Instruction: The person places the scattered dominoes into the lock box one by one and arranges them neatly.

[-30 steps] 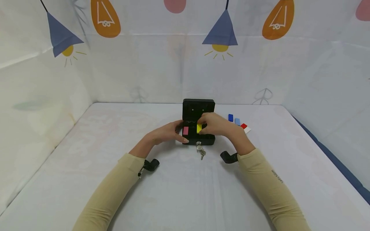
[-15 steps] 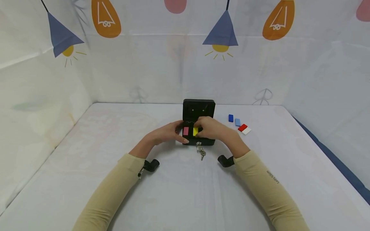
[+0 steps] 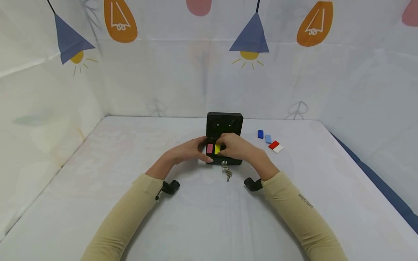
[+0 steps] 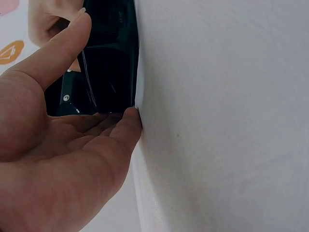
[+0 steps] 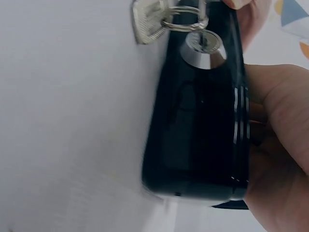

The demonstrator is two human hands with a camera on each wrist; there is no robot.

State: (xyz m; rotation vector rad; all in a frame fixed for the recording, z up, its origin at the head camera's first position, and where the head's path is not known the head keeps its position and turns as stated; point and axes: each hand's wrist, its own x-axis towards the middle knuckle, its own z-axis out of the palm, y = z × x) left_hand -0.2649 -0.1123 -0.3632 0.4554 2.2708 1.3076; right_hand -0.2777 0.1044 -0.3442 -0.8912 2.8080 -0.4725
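Note:
A small black cash box stands with its lid raised near the back of the table. My left hand grips its left side, thumb at the front corner and fingers along the side. Inside the box on the left lies a pink block. My right hand reaches in and pinches a yellow block close beside the pink one. In the right wrist view, the box front hides most of the right fingers. A key on a ring hangs from the lock.
Right of the box lie a dark blue block, a light blue block, a red block and a white block. White fabric walls rise behind and beside the white table.
My right hand has moved left inside the box, carrying the yellow block from near the middle to beside the pink block. My left hand has stayed at the box's left side.

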